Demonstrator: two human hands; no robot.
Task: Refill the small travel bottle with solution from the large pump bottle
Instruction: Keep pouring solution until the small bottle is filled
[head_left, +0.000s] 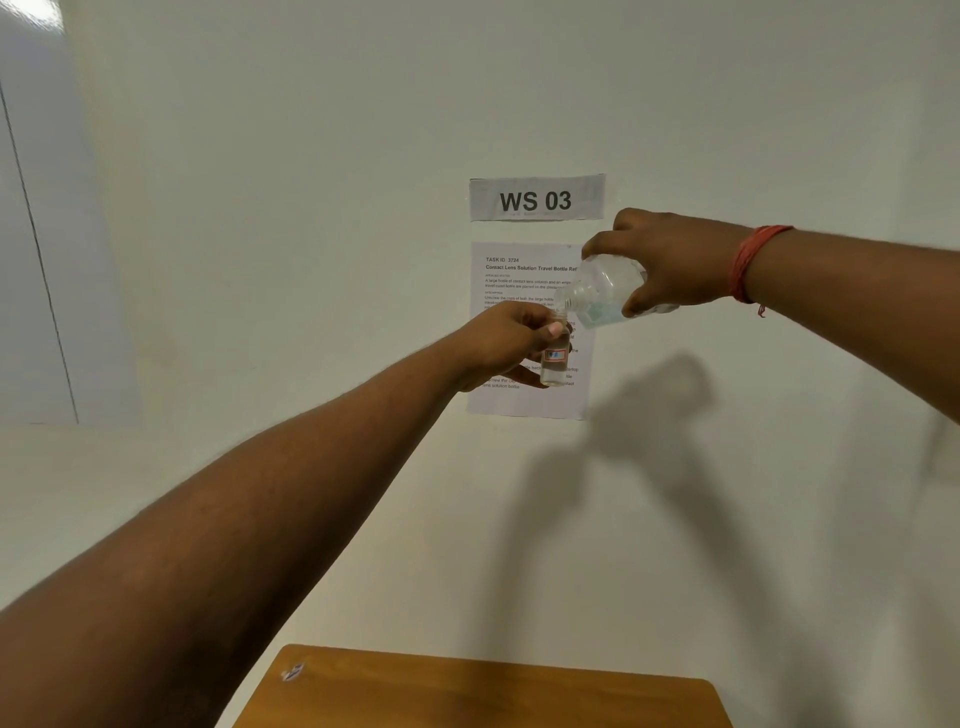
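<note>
Small travel bottle (555, 358): clear plastic cylinder, red-edged label, upright, gripped by left hand (511, 345) in mid-air before wall; little clear liquid at bottom, level hard to read. Large bottle (605, 296): clear, rounded, tilted neck-down, threaded mouth at small bottle's rim, grasped by right hand (670, 262); pale liquid pooled low. Wooden table (483, 691) nearest, cut off. Behind: task sheet (519, 400) partly hidden, "WS 03" sign (536, 199).

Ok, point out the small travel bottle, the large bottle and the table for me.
small travel bottle (555, 364), head view, labelled body.
large bottle (602, 296), head view, clear shoulder near the neck.
table (493, 696), head view, bare wooden top.
</note>
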